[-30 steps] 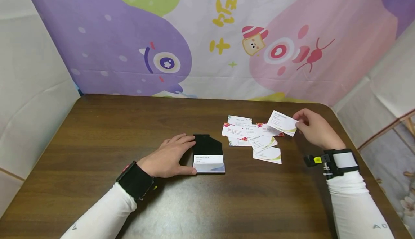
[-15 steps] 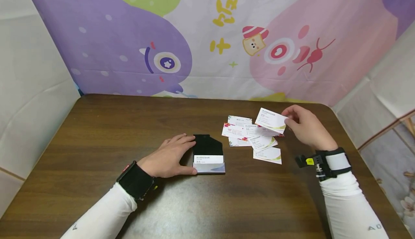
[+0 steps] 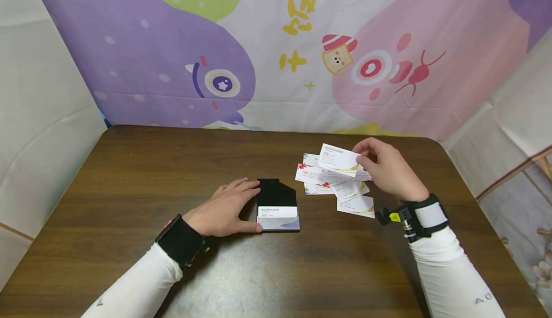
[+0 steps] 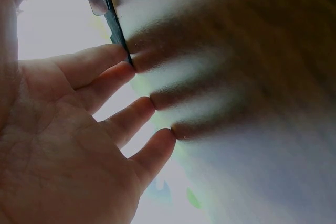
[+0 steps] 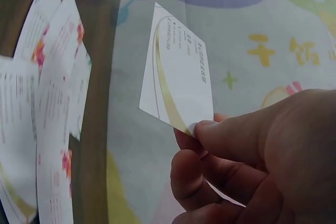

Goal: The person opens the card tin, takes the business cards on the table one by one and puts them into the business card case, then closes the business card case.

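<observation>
A white business card with a yellow-green curve is pinched at one corner between the thumb and fingers of my right hand. In the head view it hovers over loose business cards, some floral, spread overlapping on the table. My left hand lies beside a black card case, its thumb and index finger touching the left side. The case's flap is folded back, and a white card shows in its pocket. In the left wrist view, outstretched fingers touch the tabletop, and only the case's dark edge shows.
The brown wooden table ends at a cartoon-printed cloth hanging behind it. Pale cloth panels stand along both sides. Each wrist carries a black strap.
My right hand has carried the pinched card leftward, from the right edge of the loose cards to above their middle. The left hand and the case have stayed where they were.
</observation>
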### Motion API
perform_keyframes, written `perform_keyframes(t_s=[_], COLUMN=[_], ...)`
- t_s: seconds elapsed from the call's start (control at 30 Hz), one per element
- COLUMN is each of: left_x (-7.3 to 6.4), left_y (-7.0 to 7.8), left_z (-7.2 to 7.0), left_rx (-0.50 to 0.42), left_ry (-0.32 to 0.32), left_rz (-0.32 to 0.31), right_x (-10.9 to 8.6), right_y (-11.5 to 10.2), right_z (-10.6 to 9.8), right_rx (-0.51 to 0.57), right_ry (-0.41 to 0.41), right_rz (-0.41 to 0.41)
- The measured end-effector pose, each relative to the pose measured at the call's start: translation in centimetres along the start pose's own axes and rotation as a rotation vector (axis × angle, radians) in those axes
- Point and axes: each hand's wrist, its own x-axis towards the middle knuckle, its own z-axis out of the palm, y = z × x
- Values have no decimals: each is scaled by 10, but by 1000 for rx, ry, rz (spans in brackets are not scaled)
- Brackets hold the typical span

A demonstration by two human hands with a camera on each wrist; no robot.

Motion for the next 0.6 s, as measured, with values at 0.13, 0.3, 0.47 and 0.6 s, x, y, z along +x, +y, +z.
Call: perform_keyframes(t_s=[0.13, 0.3, 0.47, 0.6], left_x=[0, 0, 0, 0], left_y=[0, 0, 0, 0], left_z=[0, 0, 0, -1], left_rx=[3, 5, 6, 7], left_ry=[2, 2, -2, -1], left_rz=[-1, -1, -2, -4], right_x=[4, 8, 11, 13], right_y=[-7, -17, -28, -34], right_z=[8, 21, 35, 45], right_rx=[27, 62, 73, 81], right_ry=[-13, -45, -76, -99], right_rz=[-14, -30, -51, -71])
